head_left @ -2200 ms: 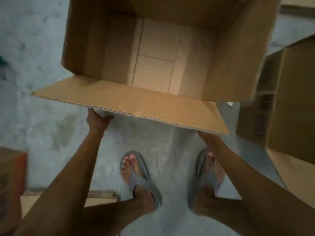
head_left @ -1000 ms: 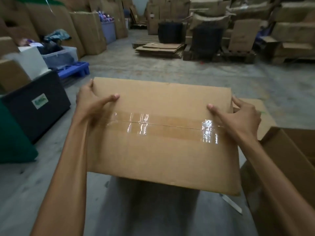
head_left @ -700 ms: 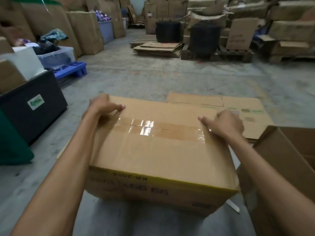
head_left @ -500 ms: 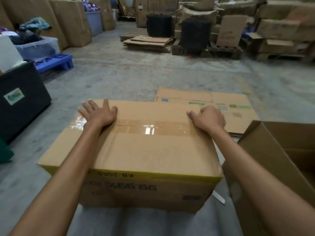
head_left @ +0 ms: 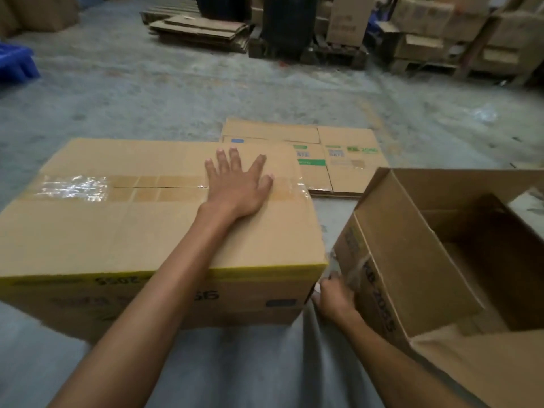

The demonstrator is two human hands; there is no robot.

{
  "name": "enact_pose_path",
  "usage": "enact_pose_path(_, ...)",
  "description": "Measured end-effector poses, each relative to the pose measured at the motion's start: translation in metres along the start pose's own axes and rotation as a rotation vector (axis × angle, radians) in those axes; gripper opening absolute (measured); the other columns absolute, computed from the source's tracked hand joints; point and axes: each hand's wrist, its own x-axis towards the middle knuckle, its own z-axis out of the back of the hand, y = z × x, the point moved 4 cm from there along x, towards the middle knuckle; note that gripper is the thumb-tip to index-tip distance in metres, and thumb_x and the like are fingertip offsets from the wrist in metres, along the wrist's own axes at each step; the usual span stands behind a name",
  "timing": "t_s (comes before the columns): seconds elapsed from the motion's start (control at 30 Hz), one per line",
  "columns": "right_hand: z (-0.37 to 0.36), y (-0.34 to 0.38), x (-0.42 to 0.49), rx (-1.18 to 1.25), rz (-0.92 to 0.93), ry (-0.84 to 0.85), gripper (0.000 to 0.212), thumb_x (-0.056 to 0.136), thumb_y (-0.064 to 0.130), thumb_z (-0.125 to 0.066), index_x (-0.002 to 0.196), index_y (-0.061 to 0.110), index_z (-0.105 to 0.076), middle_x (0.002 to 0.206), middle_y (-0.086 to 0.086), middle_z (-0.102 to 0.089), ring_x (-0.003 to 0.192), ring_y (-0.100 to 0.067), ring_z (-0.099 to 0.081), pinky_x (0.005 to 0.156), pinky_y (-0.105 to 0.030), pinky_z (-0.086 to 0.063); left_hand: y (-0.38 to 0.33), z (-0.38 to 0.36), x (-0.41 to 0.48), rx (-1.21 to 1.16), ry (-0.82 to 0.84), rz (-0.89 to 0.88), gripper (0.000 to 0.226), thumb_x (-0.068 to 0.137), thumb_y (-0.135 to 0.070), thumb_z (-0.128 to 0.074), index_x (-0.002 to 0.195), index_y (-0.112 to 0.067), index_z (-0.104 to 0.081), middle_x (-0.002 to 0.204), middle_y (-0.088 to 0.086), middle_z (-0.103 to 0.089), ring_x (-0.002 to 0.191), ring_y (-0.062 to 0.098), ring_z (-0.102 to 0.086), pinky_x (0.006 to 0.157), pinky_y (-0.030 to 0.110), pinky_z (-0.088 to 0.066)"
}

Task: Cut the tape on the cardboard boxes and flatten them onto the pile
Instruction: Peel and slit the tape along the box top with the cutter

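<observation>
A closed cardboard box (head_left: 117,231) stands on the floor in front of me, bottom up, with clear tape (head_left: 73,187) along its middle seam. My left hand (head_left: 238,187) lies flat on the tape's right end, fingers spread. My right hand (head_left: 332,295) is low in the gap between this box and an open box (head_left: 412,260) on the right, fingers curled. A small white bit shows at the thumb; I cannot tell what it is. The pile of flattened boxes (head_left: 338,154) lies just beyond.
Grey concrete floor (head_left: 176,92) stretches ahead. Farther back are flattened cardboard on a pallet (head_left: 203,30), a black bin (head_left: 287,22) and stacked cartons (head_left: 441,30) on pallets. A blue pallet (head_left: 14,66) sits at far left.
The box was turned over and set down on the floor. My left hand slid right along the tape. My right hand left the box top and dropped into the gap beside it.
</observation>
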Motion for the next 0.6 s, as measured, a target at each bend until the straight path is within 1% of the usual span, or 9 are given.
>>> enact_pose_path(0.07,-0.019,-0.002,-0.006,-0.088,0.046,-0.099,0.037,0.101,0.033,-0.048,0.125,0.009,-0.063,0.131,-0.013,-0.050,0.122,-0.031,-0.047,0.095,-0.043,-0.046,0.004,0.001,-0.001,0.005,-0.029,-0.008,0.061,0.099,-0.060,-0.018,0.156,-0.040,-0.009,0.164,0.021,0.003,0.149,0.044,0.008,0.118,0.060,0.006)
enact_pose_path(0.17,-0.030,-0.002,-0.001,-0.185,0.146,-0.129,0.029,0.098,0.009,-0.048,0.124,0.007,-0.061,0.123,-0.014,-0.053,0.115,-0.031,-0.050,0.092,-0.037,-0.047,0.006,0.001,-0.001,0.007,-0.042,-0.012,0.062,0.098,-0.062,-0.018,0.155,-0.042,-0.010,0.164,0.020,0.002,0.150,0.043,0.006,0.118,0.059,0.005)
enact_pose_path(0.23,-0.034,-0.005,0.010,-0.200,0.144,-0.126,0.031,0.093,0.007,-0.049,0.122,0.007,-0.059,0.119,-0.014,-0.054,0.111,-0.030,-0.050,0.092,-0.036,-0.046,0.006,0.001,-0.001,0.006,-0.036,-0.006,0.062,0.097,-0.063,-0.019,0.155,-0.043,-0.011,0.164,0.020,0.001,0.150,0.042,0.006,0.118,0.059,0.005)
enact_pose_path(0.3,-0.030,-0.007,0.019,-0.141,0.111,-0.110,0.034,0.092,0.005,-0.048,0.126,0.006,-0.053,0.122,-0.015,-0.055,0.112,-0.030,-0.053,0.092,-0.035,-0.046,0.006,0.004,-0.001,-0.012,-0.035,-0.007,0.061,0.097,-0.063,-0.021,0.155,-0.043,-0.013,0.164,0.019,-0.001,0.150,0.041,0.005,0.119,0.058,0.004)
enact_pose_path(0.37,-0.011,-0.005,0.025,0.082,0.054,-0.111,0.043,0.095,0.003,-0.047,0.138,0.002,-0.041,0.125,-0.019,-0.057,0.111,-0.031,-0.059,0.083,-0.036,-0.048,0.009,0.011,-0.003,-0.042,-0.061,-0.027,0.060,0.097,-0.061,-0.027,0.154,-0.042,-0.021,0.164,0.019,-0.008,0.151,0.040,-0.002,0.119,0.056,0.000)
enact_pose_path(0.43,0.028,0.001,0.031,0.421,-0.055,-0.183,0.045,0.099,0.008,-0.047,0.141,-0.001,-0.035,0.122,-0.022,-0.059,0.109,-0.037,-0.062,0.077,-0.036,-0.046,0.017,0.020,-0.005,-0.078,-0.098,-0.066,0.057,0.099,-0.056,-0.033,0.152,-0.037,-0.030,0.163,0.016,-0.018,0.151,0.035,-0.012,0.120,0.050,-0.009)
enact_pose_path(0.5,0.081,0.009,0.041,0.747,-0.114,-0.282,0.031,0.103,0.016,-0.043,0.130,0.000,-0.042,0.112,-0.017,-0.060,0.107,-0.037,-0.061,0.079,-0.038,-0.048,0.035,0.027,-0.007,-0.092,-0.124,-0.073,0.055,0.100,-0.051,-0.036,0.152,-0.032,-0.034,0.161,0.013,-0.024,0.149,0.029,-0.019,0.120,0.044,-0.016)
enact_pose_path(0.53,0.116,0.018,0.047,0.834,-0.083,-0.344,0.022,0.103,0.018,-0.042,0.120,0.003,-0.045,0.105,-0.013,-0.060,0.104,-0.036,-0.062,0.078,-0.040,-0.049,0.048,0.031,-0.007,-0.086,-0.127,-0.050,0.055,0.100,-0.050,-0.036,0.152,-0.032,-0.035,0.161,0.012,-0.025,0.149,0.028,-0.020,0.120,0.043,-0.017)
enact_pose_path(0.6,0.186,0.030,0.054,0.836,0.027,-0.503,0.012,0.102,0.020,-0.044,0.103,0.009,-0.047,0.096,-0.009,-0.063,0.095,-0.031,-0.063,0.076,-0.042,-0.051,0.072,0.029,-0.010,-0.080,-0.107,0.027,0.056,0.100,-0.053,-0.034,0.152,-0.035,-0.032,0.163,0.010,-0.022,0.150,0.027,-0.018,0.120,0.044,-0.016)
